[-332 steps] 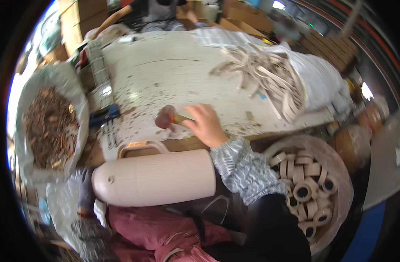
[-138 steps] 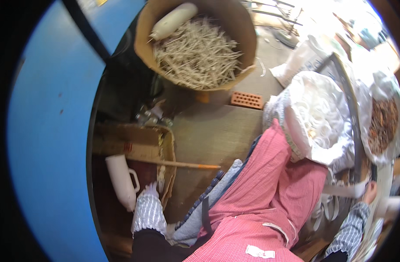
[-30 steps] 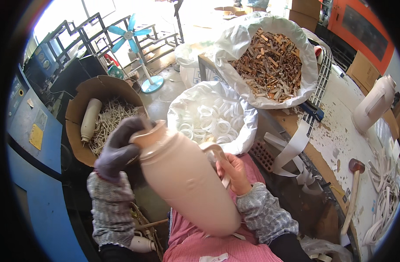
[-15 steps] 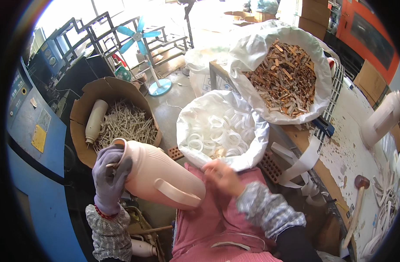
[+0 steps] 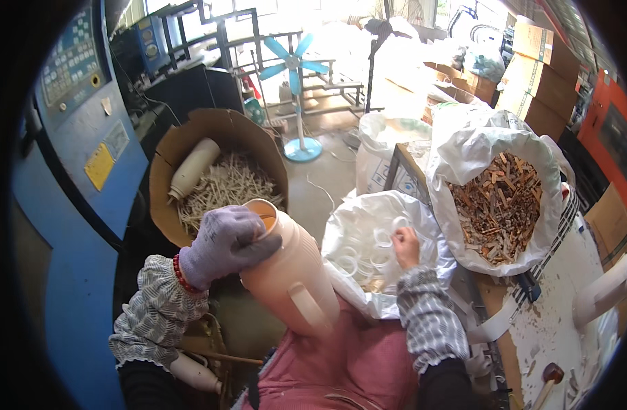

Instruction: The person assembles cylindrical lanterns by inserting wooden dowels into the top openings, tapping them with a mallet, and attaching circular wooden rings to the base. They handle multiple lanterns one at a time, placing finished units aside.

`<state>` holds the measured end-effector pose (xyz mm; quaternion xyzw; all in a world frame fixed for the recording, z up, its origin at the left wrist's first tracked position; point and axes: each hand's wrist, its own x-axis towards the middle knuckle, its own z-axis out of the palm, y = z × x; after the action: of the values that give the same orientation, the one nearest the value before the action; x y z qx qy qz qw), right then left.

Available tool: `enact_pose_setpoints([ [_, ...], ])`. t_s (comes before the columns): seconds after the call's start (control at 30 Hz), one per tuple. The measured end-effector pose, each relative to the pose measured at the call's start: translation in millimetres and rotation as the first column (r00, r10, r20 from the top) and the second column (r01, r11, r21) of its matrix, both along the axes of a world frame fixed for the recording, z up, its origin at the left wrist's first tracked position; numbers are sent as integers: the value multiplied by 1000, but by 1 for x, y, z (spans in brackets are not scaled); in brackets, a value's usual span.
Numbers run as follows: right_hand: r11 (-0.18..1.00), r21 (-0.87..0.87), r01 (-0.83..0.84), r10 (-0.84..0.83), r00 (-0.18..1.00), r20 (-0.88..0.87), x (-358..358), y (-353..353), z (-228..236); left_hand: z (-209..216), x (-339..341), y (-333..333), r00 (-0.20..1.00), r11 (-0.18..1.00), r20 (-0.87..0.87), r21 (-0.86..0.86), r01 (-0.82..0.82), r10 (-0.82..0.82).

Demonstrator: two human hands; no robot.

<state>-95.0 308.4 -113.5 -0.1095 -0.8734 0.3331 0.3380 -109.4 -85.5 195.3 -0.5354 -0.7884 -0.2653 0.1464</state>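
Observation:
My left hand (image 5: pixel 221 247), in a grey-purple glove, is closed on the rim of a pale pink plastic jug (image 5: pixel 293 266). The jug has a ribbed body and a side handle, and it leans with its open mouth up and its base against my lap. Bare and reaching forward, my right hand (image 5: pixel 407 249) is over a white sack (image 5: pixel 342 290) of translucent plastic rings (image 5: pixel 349 260). A white ring (image 5: pixel 399 223) shows at its closed fingertips.
A cardboard drum (image 5: pixel 164 154) holds thin pale sticks and a cream bottle-shaped shell (image 5: pixel 194 167). Another sack (image 5: pixel 457 154) of brown scraps stands right, beside a worn table (image 5: pixel 525 342) with a mallet (image 5: pixel 551 374). Blue machine (image 5: pixel 71 225) at left; fan (image 5: pixel 293 63) ahead.
My right hand has moved from beside the jug's base into the sack of rings. My left hand now grips the rim from above, and the jug stands more upright. The view has shifted left.

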Motion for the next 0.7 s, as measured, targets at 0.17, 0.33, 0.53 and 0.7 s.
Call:
enact_pose_setpoints([
  [0.17, 950, -312, -28, -6, 994, -109, 73, -22, 35, 17, -14, -31, 925, 913, -274, 379, -149, 264],
  [0.33, 921, -388, -29, 0, 997, -74, 154, -22, 74, 44, -1, -49, 505, 962, -819, 251, -113, 273],
  [0.53, 804, -511, -304, 153, 936, -316, 245, -51, 163, 44, 80, -22, 794, 905, -599, 274, 324, -103],
  [0.7, 678, -518, -522, 346, 848, -402, 282, -118, 254, -42, 129, 75, 791, 746, -267, 269, 610, -550],
])
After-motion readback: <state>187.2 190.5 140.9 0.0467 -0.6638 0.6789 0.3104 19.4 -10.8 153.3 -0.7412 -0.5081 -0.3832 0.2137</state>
